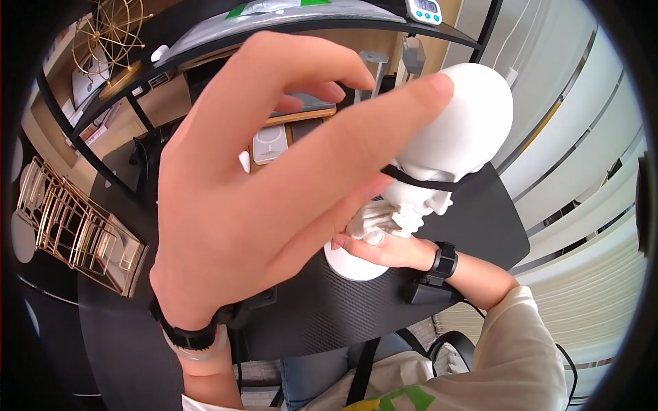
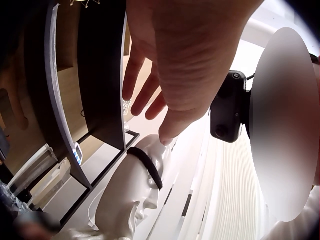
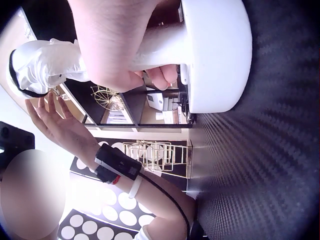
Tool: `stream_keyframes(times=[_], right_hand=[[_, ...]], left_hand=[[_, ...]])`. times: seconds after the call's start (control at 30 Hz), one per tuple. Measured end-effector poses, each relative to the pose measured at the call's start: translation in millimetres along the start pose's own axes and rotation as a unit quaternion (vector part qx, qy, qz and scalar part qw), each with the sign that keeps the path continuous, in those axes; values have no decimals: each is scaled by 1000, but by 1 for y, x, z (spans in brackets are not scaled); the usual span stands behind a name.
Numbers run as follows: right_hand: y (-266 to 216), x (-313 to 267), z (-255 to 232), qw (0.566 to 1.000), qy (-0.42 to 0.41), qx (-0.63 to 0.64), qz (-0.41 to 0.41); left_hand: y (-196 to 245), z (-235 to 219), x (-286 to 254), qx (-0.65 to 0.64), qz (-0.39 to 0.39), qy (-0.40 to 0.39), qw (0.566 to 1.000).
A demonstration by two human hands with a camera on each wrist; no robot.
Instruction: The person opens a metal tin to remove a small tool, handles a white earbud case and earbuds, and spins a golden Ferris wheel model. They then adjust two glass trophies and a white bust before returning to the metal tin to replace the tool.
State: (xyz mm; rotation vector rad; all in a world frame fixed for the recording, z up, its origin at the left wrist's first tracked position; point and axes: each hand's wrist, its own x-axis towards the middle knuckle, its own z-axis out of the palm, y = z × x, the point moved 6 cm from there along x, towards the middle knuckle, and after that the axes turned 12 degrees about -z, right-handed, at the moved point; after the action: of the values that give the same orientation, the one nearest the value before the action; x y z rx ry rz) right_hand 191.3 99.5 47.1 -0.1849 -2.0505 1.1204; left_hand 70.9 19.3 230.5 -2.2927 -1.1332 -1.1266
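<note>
A white mannequin head (image 1: 480,109) with sculpted fingers at its mouth stands upright on a round white base (image 3: 220,60). Around it, at eye height, runs a black band (image 1: 432,184). My right hand (image 1: 394,251) grips the narrow neck just above the base, fingers curled round it. Raised beside the head is my left hand (image 1: 253,178), its fingers loosely bent and holding nothing. The left thumb overlaps the crown in the head view. In the right wrist view the left fingertips (image 3: 30,103) come close to the band.
The bust stands on a black textured table (image 1: 480,226). A gold wire rack (image 1: 75,226) is at the left. Behind is a black shelf with a gold wheel ornament (image 1: 113,41) and a white timer (image 1: 425,11). White blinds (image 1: 569,137) hang at the right.
</note>
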Motion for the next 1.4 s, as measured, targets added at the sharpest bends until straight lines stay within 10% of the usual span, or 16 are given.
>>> stream_keyframes(times=[0.43, 0.57, 0.83, 1.4], right_hand=[[-21, 3, -5, 999, 12, 45, -20], [-15, 1, -4, 996, 24, 91, 1], [-7, -1, -3, 998, 8, 48, 29], [-7, 0, -3, 995, 16, 84, 52]], left_hand=[[2, -6, -8, -1, 57, 51, 997], [9, -2, -8, 8, 12, -107, 994], [7, 11, -8, -61, -29, 36, 997], [6, 24, -6, -88, -29, 43, 995]])
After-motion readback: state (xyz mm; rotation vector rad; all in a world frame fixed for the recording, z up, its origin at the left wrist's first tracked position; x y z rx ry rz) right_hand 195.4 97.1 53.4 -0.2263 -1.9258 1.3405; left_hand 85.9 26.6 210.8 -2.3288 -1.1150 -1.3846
